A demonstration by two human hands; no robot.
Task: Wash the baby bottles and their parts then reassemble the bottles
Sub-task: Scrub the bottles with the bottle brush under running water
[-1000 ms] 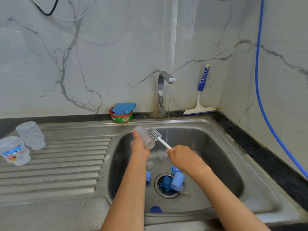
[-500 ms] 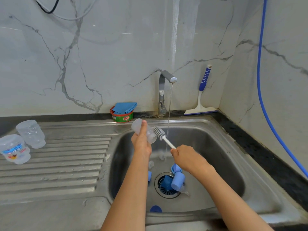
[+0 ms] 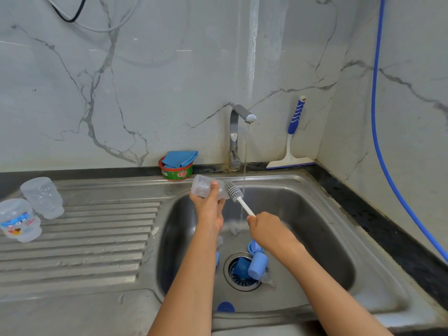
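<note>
My left hand [image 3: 210, 206] grips a clear baby bottle [image 3: 203, 186] on its side above the sink [image 3: 315, 229], mouth pointing right. My right hand [image 3: 268, 229] holds the white handle of a bottle brush [image 3: 234, 191], whose bristled head sits at the bottle's mouth. A thin stream of water falls from the tap [image 3: 238, 132] just right of the brush. Blue bottle parts [image 3: 257, 262] and a clear teat [image 3: 269, 280] lie around the drain. Two clear bottles [image 3: 42, 197] stand upside down on the drainboard [image 3: 97, 238] at the left, one of them printed [image 3: 19, 223].
A green soap tub with a blue cloth [image 3: 178, 166] sits on the ledge behind the sink. A blue-handled squeegee [image 3: 292, 137] leans in the back right corner. A blue hose [image 3: 385, 154] runs down the right wall. A blue cap [image 3: 225, 306] lies at the sink's front wall.
My left hand has raised the bottle and tipped it more to the left. The brush head has slid out from inside the bottle to its mouth.
</note>
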